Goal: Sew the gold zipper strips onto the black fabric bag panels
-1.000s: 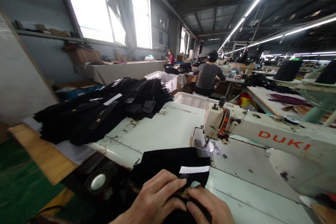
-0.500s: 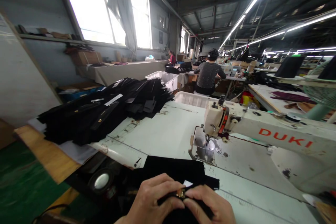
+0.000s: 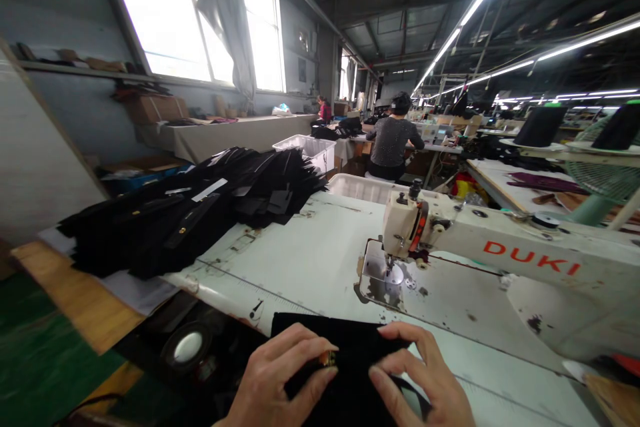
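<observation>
My left hand (image 3: pixel 287 373) pinches a small gold-coloured metal piece (image 3: pixel 329 358) between thumb and fingers, over black fabric (image 3: pixel 345 337). Its exact kind is too small to make out. To its right, my right hand (image 3: pixel 420 373) is open, thumb and fingers apart, close above the same fabric. The fabric lies at the table's front edge, and its lower part is hidden behind my hands. Beyond the hands stands a white sewing machine (image 3: pixel 530 257) marked DUKI, its needle area lit and no cloth under it.
A heap of black fabric pieces (image 3: pixel 200 213), some with gold fittings, covers the left of the sewing table (image 3: pixel 300 260). White plastic bins (image 3: pixel 363 185) stand behind the table. Farther back, a person in a grey top (image 3: pixel 395 140) sits facing away. Thread cones (image 3: pixel 543 125) are at right.
My right hand has let go of the small gold metal piece and moved right, its fingers opening. My left hand still pinches the piece, slightly farther left. The view has shifted slightly.
</observation>
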Demonstrator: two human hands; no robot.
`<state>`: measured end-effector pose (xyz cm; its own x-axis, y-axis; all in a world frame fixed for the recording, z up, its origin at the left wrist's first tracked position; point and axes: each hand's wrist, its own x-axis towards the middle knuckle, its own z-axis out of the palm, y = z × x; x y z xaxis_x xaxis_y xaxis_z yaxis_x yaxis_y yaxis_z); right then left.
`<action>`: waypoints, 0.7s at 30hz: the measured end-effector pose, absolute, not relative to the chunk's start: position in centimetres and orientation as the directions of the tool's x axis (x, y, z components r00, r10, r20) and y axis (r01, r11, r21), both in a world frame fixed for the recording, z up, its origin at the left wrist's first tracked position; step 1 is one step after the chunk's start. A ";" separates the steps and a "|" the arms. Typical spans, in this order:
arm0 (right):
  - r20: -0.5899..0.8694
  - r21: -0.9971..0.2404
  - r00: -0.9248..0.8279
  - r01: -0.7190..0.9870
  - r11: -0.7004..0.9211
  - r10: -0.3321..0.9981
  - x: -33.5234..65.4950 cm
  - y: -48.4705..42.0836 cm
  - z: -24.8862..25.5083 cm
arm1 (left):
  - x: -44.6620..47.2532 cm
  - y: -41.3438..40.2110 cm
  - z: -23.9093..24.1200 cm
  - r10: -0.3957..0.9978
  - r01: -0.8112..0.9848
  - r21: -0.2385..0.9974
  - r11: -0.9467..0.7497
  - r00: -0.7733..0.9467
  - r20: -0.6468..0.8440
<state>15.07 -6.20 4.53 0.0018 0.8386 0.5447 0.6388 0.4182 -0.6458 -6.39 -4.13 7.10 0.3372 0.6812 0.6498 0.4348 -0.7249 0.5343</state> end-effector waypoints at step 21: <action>0.317 -0.817 -0.377 0.357 0.453 0.870 14.5 -4.6 6.6 | -6.7 -4.9 7.5 0.705 0.371 0.600 -0.709 0.345 0.620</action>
<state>14.51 -4.59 6.62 -0.3772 0.8701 0.3172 0.3569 0.4526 -0.8172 -6.68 -4.93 7.54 0.3451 0.7046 0.6201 0.3708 -0.7093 0.5996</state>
